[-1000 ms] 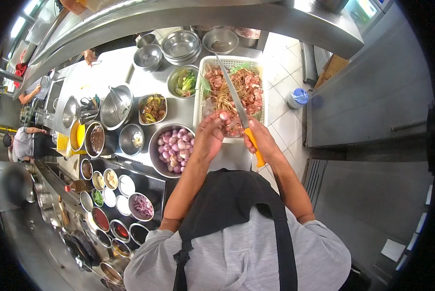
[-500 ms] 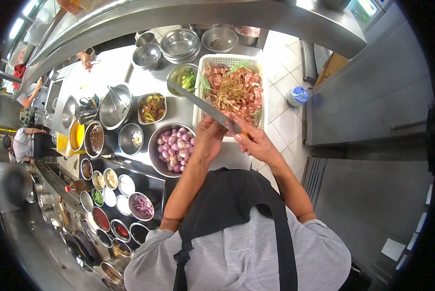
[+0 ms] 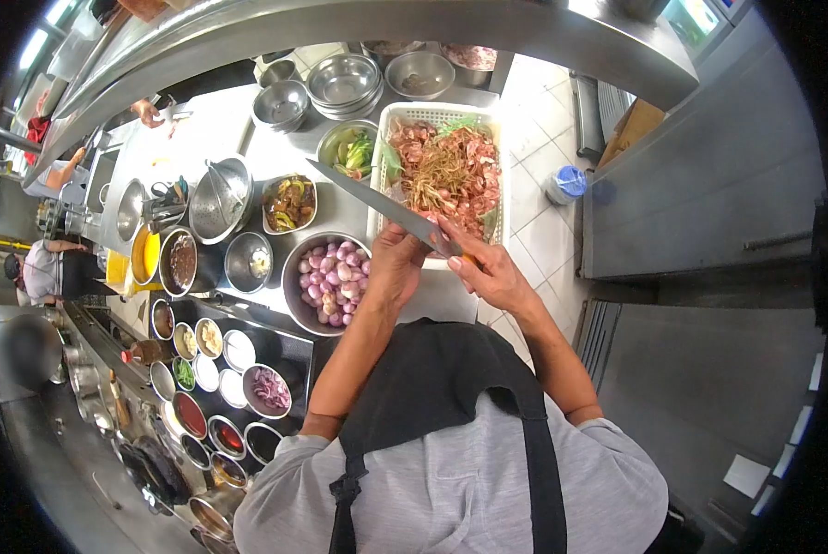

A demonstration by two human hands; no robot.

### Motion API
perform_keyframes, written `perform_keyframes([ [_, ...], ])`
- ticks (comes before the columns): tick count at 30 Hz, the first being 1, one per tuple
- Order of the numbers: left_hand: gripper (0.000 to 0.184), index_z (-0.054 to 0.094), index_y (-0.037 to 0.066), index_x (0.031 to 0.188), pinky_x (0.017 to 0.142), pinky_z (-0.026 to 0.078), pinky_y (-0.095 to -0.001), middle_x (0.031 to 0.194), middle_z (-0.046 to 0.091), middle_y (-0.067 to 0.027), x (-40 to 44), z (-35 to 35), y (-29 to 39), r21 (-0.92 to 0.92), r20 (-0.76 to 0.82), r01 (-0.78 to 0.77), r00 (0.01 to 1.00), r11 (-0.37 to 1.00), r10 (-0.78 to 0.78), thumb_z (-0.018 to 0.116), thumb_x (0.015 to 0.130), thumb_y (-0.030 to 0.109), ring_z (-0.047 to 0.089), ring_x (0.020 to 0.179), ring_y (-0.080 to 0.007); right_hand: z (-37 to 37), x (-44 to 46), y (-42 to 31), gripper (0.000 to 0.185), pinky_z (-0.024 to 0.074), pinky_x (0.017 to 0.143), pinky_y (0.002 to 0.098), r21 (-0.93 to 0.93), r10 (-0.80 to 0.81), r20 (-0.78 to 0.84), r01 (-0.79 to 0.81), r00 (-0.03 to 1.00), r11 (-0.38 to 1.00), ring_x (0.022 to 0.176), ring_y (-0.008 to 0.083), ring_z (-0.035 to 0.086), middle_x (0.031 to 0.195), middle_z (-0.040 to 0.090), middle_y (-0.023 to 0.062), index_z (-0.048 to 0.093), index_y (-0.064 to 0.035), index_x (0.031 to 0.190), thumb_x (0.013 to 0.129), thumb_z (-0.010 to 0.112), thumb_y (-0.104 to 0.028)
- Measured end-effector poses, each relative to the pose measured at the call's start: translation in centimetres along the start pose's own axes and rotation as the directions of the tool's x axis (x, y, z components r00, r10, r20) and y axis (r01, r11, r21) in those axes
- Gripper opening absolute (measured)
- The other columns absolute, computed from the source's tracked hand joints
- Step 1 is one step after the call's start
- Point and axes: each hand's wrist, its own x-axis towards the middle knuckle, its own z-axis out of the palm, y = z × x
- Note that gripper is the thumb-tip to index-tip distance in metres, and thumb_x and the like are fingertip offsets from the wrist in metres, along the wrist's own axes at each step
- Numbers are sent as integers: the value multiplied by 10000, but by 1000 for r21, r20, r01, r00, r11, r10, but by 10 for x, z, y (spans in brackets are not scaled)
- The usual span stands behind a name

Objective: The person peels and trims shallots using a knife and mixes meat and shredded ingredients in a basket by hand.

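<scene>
My right hand (image 3: pixel 488 275) is closed on the orange handle of a long knife (image 3: pixel 368 198), whose blade points up and left over the counter. Close beside it, my left hand (image 3: pixel 396 266) is closed behind the blade; in its fingers is a small shallot, mostly hidden now. Both hands are at the near edge of a white basket (image 3: pixel 374 208) with reddish peelings and roots (image 3: pixel 442 171). A steel bowl of peeled purple shallots (image 3: pixel 334 283) stands just left of my left hand.
Left of the basket are a bowl of green vegetables (image 3: pixel 354 152), a square dish of food (image 3: pixel 290 204), a small steel bowl (image 3: pixel 249 263) and a colander (image 3: pixel 221 200). Stacked bowls (image 3: pixel 343 83) stand behind. A co-worker's hand (image 3: pixel 146 113) shows at upper left.
The knife has swung from pointing up to pointing up and left, its blade now across my left fingers. My right hand has turned with it. The co-worker's hand has moved left.
</scene>
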Motion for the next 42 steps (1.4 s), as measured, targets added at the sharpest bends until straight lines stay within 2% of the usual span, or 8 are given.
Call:
perform_keyframes([
  [6,193,674,1,1120,846,583,-342,1029,728,-90,-1,-1,1,-1,9,6,1000,1000,-6,681,930,37,706,929,-204,-3,2,-4,569,421,510,233,-70,-101,-3,100,995,992,554,59,475,929,660,30,415,-44,1527,1009,558,-228],
  [8,195,673,-4,1125,836,584,-344,1027,728,-95,-1,1,1,9,-15,5,1000,1000,-5,678,936,46,706,923,-210,-3,-2,5,579,399,491,227,219,121,18,-122,992,968,537,53,455,742,561,-14,397,-62,1541,1020,549,-262],
  [11,196,672,-7,1132,819,582,-342,1024,729,-99,-1,3,3,18,-24,-3,1000,1000,4,669,949,61,707,911,-212,-3,-3,-4,602,385,480,226,226,183,27,-184,983,956,524,51,440,652,455,-47,370,-82,1559,1024,541,-299],
  [17,186,688,-7,1122,802,576,-330,1012,732,-95,-1,9,5,21,-41,13,999,1000,-12,665,956,73,709,900,-197,0,-3,3,601,383,478,228,170,71,35,-76,997,982,522,54,438,669,479,-37,366,-90,1561,1030,527,-319],
  [22,200,698,-12,1127,816,577,-330,1007,735,-93,-1,4,7,77,-65,30,998,997,-25,680,943,66,711,904,-199,1,-4,0,581,384,478,226,205,143,13,-142,990,968,523,57,438,673,483,-33,369,-96,1561,1039,511,-308],
  [24,222,693,-23,1144,831,578,-338,1047,731,-103,-4,4,9,66,67,-21,998,998,17,682,934,45,707,936,-203,0,-6,0,578,384,478,226,224,161,8,-158,987,962,523,58,438,674,484,-33,370,-97,1560,1040,508,-306],
  [29,238,679,-33,1161,844,583,-355,1143,704,-119,-6,11,11,58,27,-2,1000,998,1,675,932,32,686,995,-197,-2,-8,-10,565,376,475,219,420,320,-18,-283,947,862,519,58,430,644,469,-24,347,-102,1569,1059,457,-320],
  [42,236,657,0,1167,849,588,-377,1122,703,-109,-6,8,10,-25,37,-26,999,999,27,667,933,24,686,992,-211,1,-8,-5,608,370,460,226,391,199,49,-202,979,898,518,69,426,641,450,-20,289,-78,1586,1044,474,-283],
])
